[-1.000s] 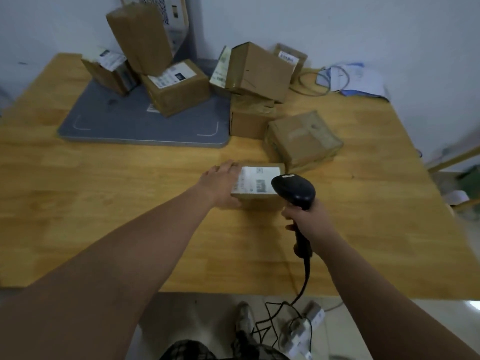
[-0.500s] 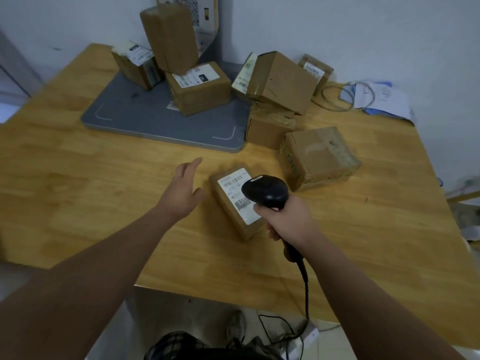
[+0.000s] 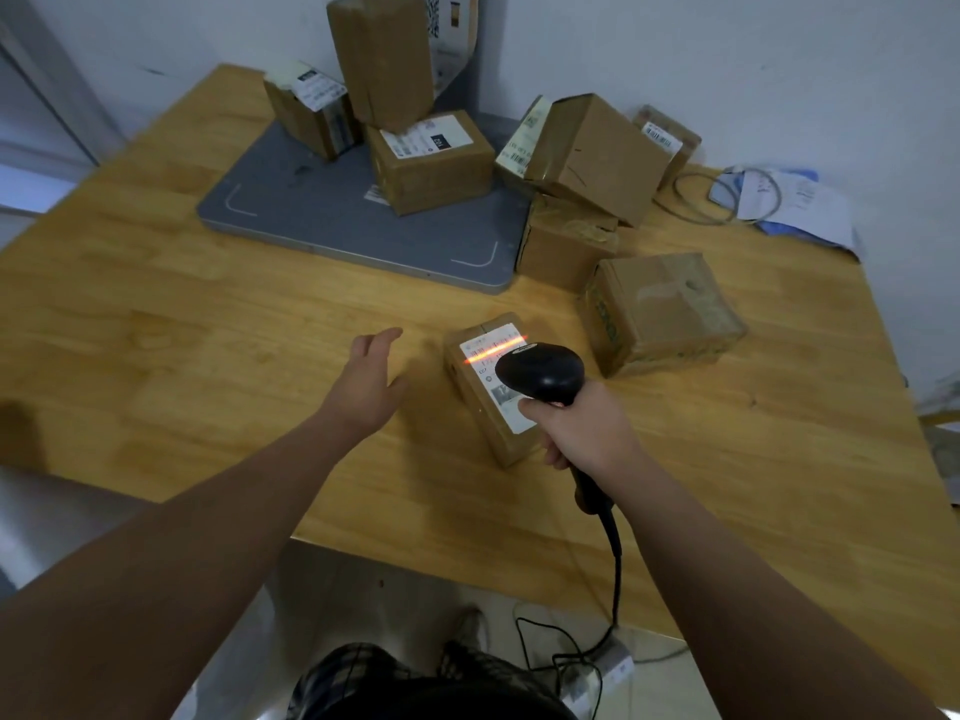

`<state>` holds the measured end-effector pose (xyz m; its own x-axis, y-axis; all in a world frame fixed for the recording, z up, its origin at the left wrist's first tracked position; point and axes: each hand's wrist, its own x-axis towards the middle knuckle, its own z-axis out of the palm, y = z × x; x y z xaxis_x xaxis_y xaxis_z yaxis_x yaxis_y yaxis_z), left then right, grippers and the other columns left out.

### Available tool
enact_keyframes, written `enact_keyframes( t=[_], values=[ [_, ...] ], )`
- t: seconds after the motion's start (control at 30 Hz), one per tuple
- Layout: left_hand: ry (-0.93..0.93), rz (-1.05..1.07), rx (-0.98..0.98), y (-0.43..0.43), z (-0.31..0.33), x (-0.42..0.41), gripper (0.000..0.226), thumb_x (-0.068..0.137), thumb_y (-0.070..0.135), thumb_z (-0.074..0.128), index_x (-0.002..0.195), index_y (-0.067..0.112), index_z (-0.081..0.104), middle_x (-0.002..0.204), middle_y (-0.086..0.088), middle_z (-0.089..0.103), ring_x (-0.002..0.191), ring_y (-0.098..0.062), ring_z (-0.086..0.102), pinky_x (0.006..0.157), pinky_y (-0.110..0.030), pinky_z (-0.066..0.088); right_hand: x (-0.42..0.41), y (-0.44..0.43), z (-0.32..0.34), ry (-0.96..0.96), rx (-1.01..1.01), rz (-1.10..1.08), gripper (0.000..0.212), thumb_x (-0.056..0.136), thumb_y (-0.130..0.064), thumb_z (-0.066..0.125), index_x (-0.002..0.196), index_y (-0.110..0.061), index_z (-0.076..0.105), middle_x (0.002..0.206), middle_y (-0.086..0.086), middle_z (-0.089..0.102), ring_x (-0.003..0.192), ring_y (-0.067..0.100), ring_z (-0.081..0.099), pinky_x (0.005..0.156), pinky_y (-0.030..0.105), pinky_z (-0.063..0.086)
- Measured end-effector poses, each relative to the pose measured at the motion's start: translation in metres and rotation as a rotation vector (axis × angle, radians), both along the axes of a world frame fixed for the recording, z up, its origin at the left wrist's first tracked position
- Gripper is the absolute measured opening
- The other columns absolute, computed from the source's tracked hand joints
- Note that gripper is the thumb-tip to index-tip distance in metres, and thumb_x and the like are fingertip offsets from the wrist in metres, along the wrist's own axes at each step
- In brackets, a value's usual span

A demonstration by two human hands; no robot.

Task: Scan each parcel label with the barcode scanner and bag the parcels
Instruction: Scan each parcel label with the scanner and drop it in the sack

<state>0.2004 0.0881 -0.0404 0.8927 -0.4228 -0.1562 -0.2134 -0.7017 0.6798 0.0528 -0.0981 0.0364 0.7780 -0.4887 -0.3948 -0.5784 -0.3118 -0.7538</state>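
R hand (image 3: 582, 428) is wrapped round the grip of the black barcode scanner (image 3: 540, 374), head aimed down and fwd at the small parcel (image 3: 474, 407) lying flat on the bench (image 3: 208, 330), near the front edge and approx centre. Red scan line falls across the top end of its white label (image 3: 488, 339); lower part of the label is hidden behind the scanner head. L hand (image 3: 366, 379) is just left of that parcel, fingers loosely spread, holding nothing, not touching the box; can't tell if it rests on the bench. Scanner cord (image 3: 615, 563) hangs off the front edge to the floor. Behind, a grey slab (image 3: 337, 220) carries three more boxes, incl. a labelled one (image 3: 431, 158) w/ a tall box (image 3: 382, 54) leaning on it. To the right of the slab are stacked cartons (image 3: 597, 148), and a taped carton (image 3: 660, 309) sits just right of the scanned parcel. Papers (image 3: 795, 200) and a wire loop lie at the far right corner.
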Motion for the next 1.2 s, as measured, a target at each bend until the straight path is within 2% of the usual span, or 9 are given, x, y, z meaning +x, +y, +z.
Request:
enact_keyframes(
  t=[0.1, 0.2, 0.3, 0.43, 0.53, 0.67, 0.87, 1.0, 1.2],
  values=[
    [0.128, 0.036, -0.022, -0.014, 0.001, -0.005, 0.052, 0.097, 0.029, 0.053, 0.143, 0.010, 0.038, 0.142, -0.016, 0.041, 0.119, -0.028, 0.052, 0.098, -0.037, 0.043, 0.005, -0.004, -0.001, 0.005, -0.008, -0.004, 0.013, 0.085, -0.026, 0.068, 0.078, -0.018, 0.061, 0.061, 0.001, 0.061, 0.054, 0.014, 0.061, 0.053, 0.028, 0.051],
    [0.462, 0.138, -0.112, -0.039, 0.009, -0.020, 0.068, 0.093, 0.043, 0.057, 0.148, 0.013, 0.030, 0.145, -0.016, 0.040, 0.127, -0.031, 0.047, 0.094, -0.039, 0.046, 0.016, -0.013, -0.003, 0.032, -0.061, -0.003, 0.016, 0.081, -0.028, 0.072, 0.085, -0.018, 0.061, 0.074, -0.002, 0.061, 0.069, 0.011, 0.060, 0.056, 0.023, 0.040],
    [0.803, 0.264, -0.209, -0.058, 0.016, -0.030, 0.077, 0.086, 0.050, 0.065, 0.145, 0.012, 0.033, 0.141, -0.012, 0.047, 0.122, -0.031, 0.050, 0.087, -0.040, 0.052, 0.026, -0.020, -0.003, 0.044, 0.209, -0.096, 0.023, 0.081, -0.021, 0.072, 0.102, -0.015, 0.064, 0.085, 0.001, 0.068, 0.078, 0.013, 0.064, 0.061, 0.024, 0.043],
    [0.953, 0.297, -0.348, -0.076, 0.010, -0.039, 0.069, 0.079, 0.045, 0.073, 0.136, 0.017, 0.045, 0.122, -0.004, 0.060, 0.108, -0.023, 0.058, 0.088, -0.040, 0.052, 0.022, -0.021, -0.016, 0.017, 0.487, -0.240, 0.024, 0.082, -0.011, 0.070, 0.105, -0.010, 0.066, 0.092, 0.007, 0.070, 0.088, 0.023, 0.066, 0.073, 0.033, 0.051],
    [0.896, 0.286, -0.410, -0.085, 0.014, -0.037, 0.075, 0.083, 0.040, 0.069, 0.143, 0.025, 0.025, 0.117, -0.004, 0.057, 0.102, -0.023, 0.057, 0.089, -0.041, 0.051, 0.014, -0.019, -0.024, -0.010, 0.530, -0.303, 0.015, 0.082, -0.010, 0.070, 0.096, -0.013, 0.067, 0.087, 0.006, 0.068, 0.086, 0.024, 0.064, 0.081, 0.039, 0.052],
    [0.832, 0.269, -0.365, -0.083, 0.029, -0.024, 0.052, 0.089, 0.033, 0.062, 0.132, 0.027, 0.033, 0.118, -0.009, 0.056, 0.097, -0.024, 0.058, 0.082, -0.039, 0.054, 0.007, -0.023, -0.026, -0.047, 0.607, -0.383, 0.021, 0.079, -0.012, 0.072, 0.100, -0.014, 0.065, 0.098, 0.010, 0.069, 0.094, 0.029, 0.065, 0.093, 0.048, 0.052],
    [0.588, 0.201, -0.259, -0.070, 0.045, -0.009, 0.078, 0.080, 0.029, 0.075, 0.143, 0.018, 0.030, 0.126, -0.008, 0.054, 0.102, -0.023, 0.057, 0.077, -0.032, 0.048, 0.011, -0.015, -0.010, -0.167, 0.450, -0.351, 0.016, 0.082, -0.021, 0.074, 0.093, -0.012, 0.068, 0.067, -0.004, 0.062, 0.068, 0.015, 0.060, 0.064, 0.029, 0.045],
    [0.499, 0.184, -0.260, -0.066, 0.053, -0.006, 0.064, 0.081, 0.027, 0.076, 0.134, 0.012, 0.043, 0.121, -0.002, 0.056, 0.103, -0.020, 0.056, 0.080, -0.031, 0.047, 0.019, -0.011, 0.009, -0.177, 0.446, -0.375, 0.019, 0.083, -0.020, 0.071, 0.095, -0.005, 0.068, 0.054, 0.001, 0.060, 0.050, 0.018, 0.056, 0.056, 0.032, 0.050],
    [0.448, 0.234, -0.291, -0.063, 0.060, -0.007, 0.048, 0.083, 0.019, 0.074, 0.121, 0.014, 0.044, 0.105, 0.002, 0.052, 0.084, -0.011, 0.052, 0.057, -0.018, 0.039, 0.017, -0.012, 0.030, -0.205, 0.502, -0.386, 0.013, 0.082, -0.016, 0.068, 0.075, -0.007, 0.063, 0.056, 0.006, 0.054, 0.049, 0.019, 0.052, 0.053, 0.030, 0.048]
  ],
)
